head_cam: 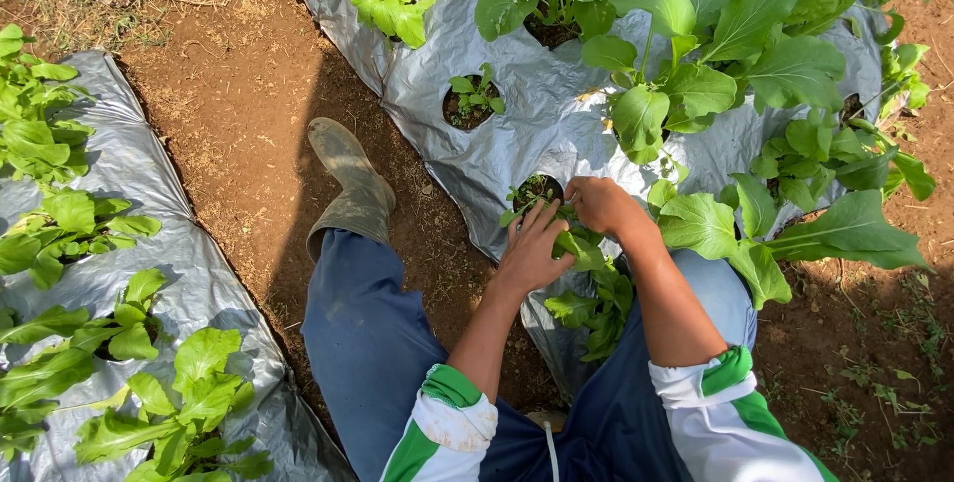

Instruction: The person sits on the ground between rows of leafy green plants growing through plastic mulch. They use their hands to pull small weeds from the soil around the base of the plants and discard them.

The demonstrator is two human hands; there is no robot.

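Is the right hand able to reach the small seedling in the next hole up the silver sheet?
Probably yes. The right hand is already at the nearer hole, and only bare silver sheet lies between it and the small seedling; the big leaves stand off to the side.

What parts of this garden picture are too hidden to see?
Head view only:
- The stem base of the small plant is covered by the left hand and right hand.
- What the right hand's fingers grip: curled under, cannot tell.
- The soil in the planting hole is too dark to make out.
- The person's right foot is hidden under the big leaves.
- The boot toe is caked with mud.
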